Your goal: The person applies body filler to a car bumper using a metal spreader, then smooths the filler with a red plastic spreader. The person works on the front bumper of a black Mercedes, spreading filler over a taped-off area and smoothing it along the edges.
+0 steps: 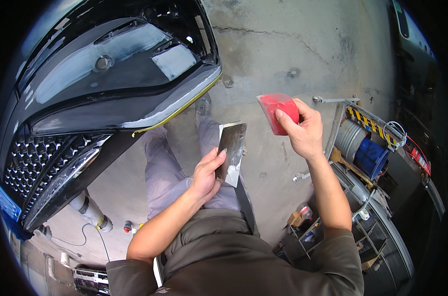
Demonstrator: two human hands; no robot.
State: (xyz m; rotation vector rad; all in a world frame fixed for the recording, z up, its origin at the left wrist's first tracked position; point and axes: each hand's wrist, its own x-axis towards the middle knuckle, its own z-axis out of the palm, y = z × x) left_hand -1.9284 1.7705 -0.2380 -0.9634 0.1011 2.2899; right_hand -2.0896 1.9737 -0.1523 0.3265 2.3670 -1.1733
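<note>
My left hand (pixel 206 172) grips a flat, dark metal plate (pixel 232 143) by its left edge, thumb on top. White filler paste (pixel 232 173) lies on the plate's lower end. Up and to the right, my right hand (pixel 305 129) pinches a red spreader (pixel 281 111) between thumb and fingers, its wide pale edge pointing left. Plate and spreader are apart. At the upper left is a black car bumper (pixel 125 74) with whitish patches (pixel 174 61) on it. A whitened strip with yellow tape (pixel 182 109) runs along its near right edge. Neither hand touches the bumper.
On the right stands a metal cart (pixel 367 212) with a blue bucket (pixel 371 157), a grey bucket (pixel 351 135) and a yellow-black striped bar (pixel 372 127). A thin hose (pixel 93 225) lies at lower left, near a small red-topped object (pixel 127 226). Cracked concrete floor (pixel 278 49) stretches ahead.
</note>
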